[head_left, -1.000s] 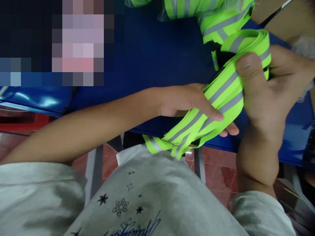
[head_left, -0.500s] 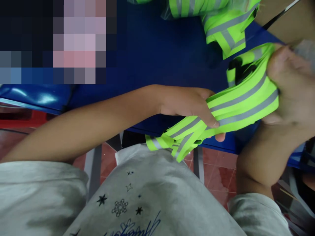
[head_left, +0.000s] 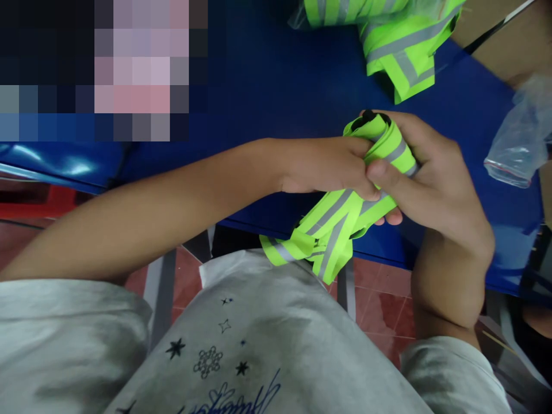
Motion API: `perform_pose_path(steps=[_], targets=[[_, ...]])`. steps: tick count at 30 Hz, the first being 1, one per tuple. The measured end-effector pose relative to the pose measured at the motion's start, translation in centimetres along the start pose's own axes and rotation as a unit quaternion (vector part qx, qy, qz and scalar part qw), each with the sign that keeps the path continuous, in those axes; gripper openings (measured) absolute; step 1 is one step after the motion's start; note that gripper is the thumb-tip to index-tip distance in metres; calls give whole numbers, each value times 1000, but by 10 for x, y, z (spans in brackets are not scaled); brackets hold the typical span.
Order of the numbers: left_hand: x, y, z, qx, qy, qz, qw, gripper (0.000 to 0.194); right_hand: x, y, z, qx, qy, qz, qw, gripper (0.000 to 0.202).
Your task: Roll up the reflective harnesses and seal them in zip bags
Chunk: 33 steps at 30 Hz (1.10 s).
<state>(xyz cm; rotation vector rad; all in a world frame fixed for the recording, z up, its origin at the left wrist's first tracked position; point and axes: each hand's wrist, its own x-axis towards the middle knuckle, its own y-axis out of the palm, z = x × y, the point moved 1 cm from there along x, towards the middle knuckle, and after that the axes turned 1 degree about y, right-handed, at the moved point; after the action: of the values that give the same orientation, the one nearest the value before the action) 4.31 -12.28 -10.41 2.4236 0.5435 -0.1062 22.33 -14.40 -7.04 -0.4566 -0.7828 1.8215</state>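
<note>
A bundle of neon yellow-green straps with grey stripes is held above the table's near edge. My left hand grips its middle, thumb on top and fingertips showing beneath. My right hand is wrapped round the folded far end, its thumb pressed on the strap close to my left thumb. A black part peeks out at the top of the fold. The lower ends of the straps hang loose near my shirt.
On the blue table more striped neon straps lie at the back, some in clear plastic. A clear plastic bag rests at the right, near brown cardboard. A red stool stands at the left.
My right hand has moved left and inward, folding the far end of the straps over towards my left hand. The clear bag at the right is now uncovered. My left hand keeps its grip.
</note>
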Motion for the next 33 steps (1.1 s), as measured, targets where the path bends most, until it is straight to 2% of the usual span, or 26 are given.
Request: perform_pose_path(steps=[2,5,7,9,11,14,16,20,22,25,28,30,33], targets=[[1,1,0,-51,22,22,998,19,1,0,3,-23,-38,-49,998,43],[1,4,4,-124,9,73,990,22,4,-5,2,-61,-44,-133,988,32],[1,5,7,-124,-23,75,989,20,7,-10,-1,-18,-53,-195,979,29],[0,4,9,-94,-25,80,992,21,8,-13,-5,77,-34,-218,972,42],[-1,3,9,-58,-5,106,993,24,10,-14,-8,159,13,-202,966,49],[-3,2,7,-18,15,124,992,27,11,-14,-16,216,70,-154,962,35],[-4,3,5,-6,15,94,995,25,12,-14,-23,227,98,-144,958,33],[-2,3,3,36,2,-12,999,15,16,-11,-38,219,138,-173,950,32],[0,2,4,34,9,-43,998,15,18,-6,-41,210,143,-150,956,34],[0,1,5,-2,22,-59,998,15,18,2,-41,159,134,-127,970,35],[0,3,5,-31,22,-47,998,13,16,4,-35,85,81,-136,984,35],[2,6,6,-50,28,-40,998,11,15,4,-31,73,56,-121,988,27],[6,8,11,-75,58,-45,994,11,16,6,-30,84,67,-96,990,21]])
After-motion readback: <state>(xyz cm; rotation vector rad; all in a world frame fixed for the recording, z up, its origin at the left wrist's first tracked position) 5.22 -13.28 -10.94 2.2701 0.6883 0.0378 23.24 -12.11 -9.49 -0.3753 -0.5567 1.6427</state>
